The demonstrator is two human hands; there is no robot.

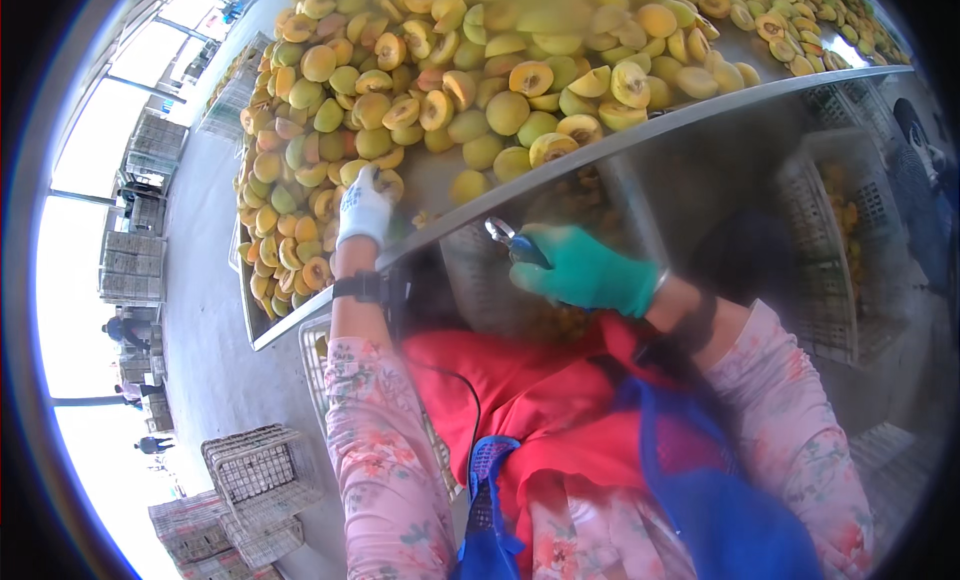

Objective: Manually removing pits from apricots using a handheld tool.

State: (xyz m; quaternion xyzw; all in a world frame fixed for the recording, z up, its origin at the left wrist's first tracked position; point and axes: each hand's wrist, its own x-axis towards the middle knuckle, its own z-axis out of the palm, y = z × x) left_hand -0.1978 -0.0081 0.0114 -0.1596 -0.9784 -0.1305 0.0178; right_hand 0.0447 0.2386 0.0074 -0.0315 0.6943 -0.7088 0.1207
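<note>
My left hand [364, 208], in a white glove, reaches into a heap of halved yellow-green peaches [487, 114] on a metal-edged table. Its fingers touch the fruit, right beside a cut peach half [388, 184]; whether they grip it is hard to see. In a green glove, my right hand [592, 272] is closed around the dark blue handle of a pitting tool [529, 250]. The tool's metal loop points left, just in front of the table's edge, and touches no fruit.
The raised metal rim [637, 133] of the table runs between me and the heap. Below it to the right stands a plastic crate [832, 242] with fruit pieces inside. At lower left, empty crates [255, 467] are stacked on the floor. Several people are in the distance.
</note>
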